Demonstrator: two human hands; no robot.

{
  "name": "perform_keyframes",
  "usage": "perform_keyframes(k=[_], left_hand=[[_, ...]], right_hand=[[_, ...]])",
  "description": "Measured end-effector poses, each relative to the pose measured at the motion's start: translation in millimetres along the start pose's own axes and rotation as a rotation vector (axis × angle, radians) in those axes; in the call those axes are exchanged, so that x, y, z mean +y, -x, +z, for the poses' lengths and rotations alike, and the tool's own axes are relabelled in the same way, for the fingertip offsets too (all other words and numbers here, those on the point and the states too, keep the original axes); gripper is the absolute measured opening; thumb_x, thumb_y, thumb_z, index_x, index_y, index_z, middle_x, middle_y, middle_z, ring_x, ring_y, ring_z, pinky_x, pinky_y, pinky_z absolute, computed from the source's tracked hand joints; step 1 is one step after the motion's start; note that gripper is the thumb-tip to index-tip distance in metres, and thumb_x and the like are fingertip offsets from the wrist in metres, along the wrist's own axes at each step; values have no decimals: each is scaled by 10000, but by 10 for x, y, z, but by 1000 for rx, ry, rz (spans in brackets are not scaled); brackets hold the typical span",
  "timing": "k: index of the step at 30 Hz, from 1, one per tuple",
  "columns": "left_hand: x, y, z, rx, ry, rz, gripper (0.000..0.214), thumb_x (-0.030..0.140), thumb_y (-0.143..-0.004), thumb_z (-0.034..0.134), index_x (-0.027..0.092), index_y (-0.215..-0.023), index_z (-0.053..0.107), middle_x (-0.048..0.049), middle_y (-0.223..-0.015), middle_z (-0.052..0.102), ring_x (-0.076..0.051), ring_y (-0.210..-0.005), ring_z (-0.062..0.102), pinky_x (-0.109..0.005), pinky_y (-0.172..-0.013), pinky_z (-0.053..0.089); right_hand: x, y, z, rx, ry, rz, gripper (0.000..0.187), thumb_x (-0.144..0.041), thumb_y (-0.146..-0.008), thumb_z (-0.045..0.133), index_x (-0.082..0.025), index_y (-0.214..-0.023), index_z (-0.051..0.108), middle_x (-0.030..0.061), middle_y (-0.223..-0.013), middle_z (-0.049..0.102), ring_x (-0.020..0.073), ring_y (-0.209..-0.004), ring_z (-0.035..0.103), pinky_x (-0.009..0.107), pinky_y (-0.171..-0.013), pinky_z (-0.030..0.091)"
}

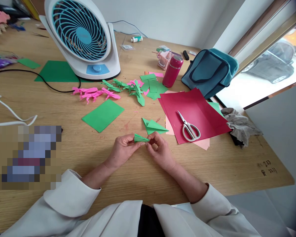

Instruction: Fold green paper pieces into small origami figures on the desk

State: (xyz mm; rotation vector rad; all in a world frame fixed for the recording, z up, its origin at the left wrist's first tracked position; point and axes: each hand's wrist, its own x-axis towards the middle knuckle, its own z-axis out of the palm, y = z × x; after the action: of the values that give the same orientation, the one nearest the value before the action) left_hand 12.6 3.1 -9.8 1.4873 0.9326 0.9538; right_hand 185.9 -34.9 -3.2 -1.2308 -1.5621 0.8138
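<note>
A small folded piece of green paper [140, 138] is held up between my two hands above the table. My left hand [122, 149] pinches its wide left end between thumb and fingers. At its pointed right end, the fingertips of my right hand [160, 152] are closed on the tip. Just beyond my hands lies another folded green paper [154, 126], pointed toward the right. A flat green sheet [103, 115] rests farther left. White-handled scissors [189, 128] lie on red paper sheets [199, 105] to the right.
Pink folded figures [93, 93] and green ones [137, 93] lie mid-table. Behind them stand a white fan [96, 69] with a black cable, a red flask [172, 70] and a teal bag [209, 72]. A crumpled grey cloth [238, 125] sits at the right edge. The left foreground is pixelated.
</note>
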Motion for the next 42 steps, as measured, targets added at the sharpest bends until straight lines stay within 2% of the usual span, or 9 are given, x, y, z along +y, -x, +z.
perform_keyframes(k=[7, 18, 28, 36, 42], left_hand=[[8, 10, -24, 14, -84, 58, 166, 330, -819, 769, 183, -892, 793, -33, -857, 770, -167, -791, 678, -241, -731, 518], [-11, -29, -30, -14, 86, -13, 194, 333, -757, 815, 153, -804, 759, -27, -767, 749, -146, -687, 656, -221, -637, 516], [-4, -42, -29, -24, 103, -7, 178, 320, -760, 803, 155, -821, 776, -39, -796, 771, -155, -716, 676, -227, -664, 538], [11, -39, -17, -3, 29, -14, 212, 334, -767, 774, 142, -859, 773, -34, -835, 776, -173, -754, 681, -253, -711, 549], [46, -17, 12, -16, -83, -47, 244, 369, -783, 736, 128, -815, 742, -13, -754, 715, -153, -715, 631, -229, -672, 503]], right_hand=[[-6, 2, -12, -23, 28, -7, 74, -205, -901, 563, -216, -833, 535, -9, -762, 541, 134, -680, 517, 268, -643, 427], [60, 0, -42, -43, -130, -28, 107, -241, -926, 616, -209, -832, 580, -20, -739, 539, 121, -668, 513, 259, -634, 413], [34, -7, -75, -61, -205, 18, 192, -339, -927, 656, -205, -797, 608, -16, -718, 563, 128, -657, 542, 266, -638, 432], [25, -20, -90, -47, -127, -8, 216, -344, -950, 625, -203, -788, 607, -10, -728, 572, 129, -675, 536, 271, -658, 423], [48, -18, -49, -58, -146, 75, 229, -410, -917, 658, -217, -830, 571, -13, -743, 534, 136, -686, 500, 265, -626, 401]])
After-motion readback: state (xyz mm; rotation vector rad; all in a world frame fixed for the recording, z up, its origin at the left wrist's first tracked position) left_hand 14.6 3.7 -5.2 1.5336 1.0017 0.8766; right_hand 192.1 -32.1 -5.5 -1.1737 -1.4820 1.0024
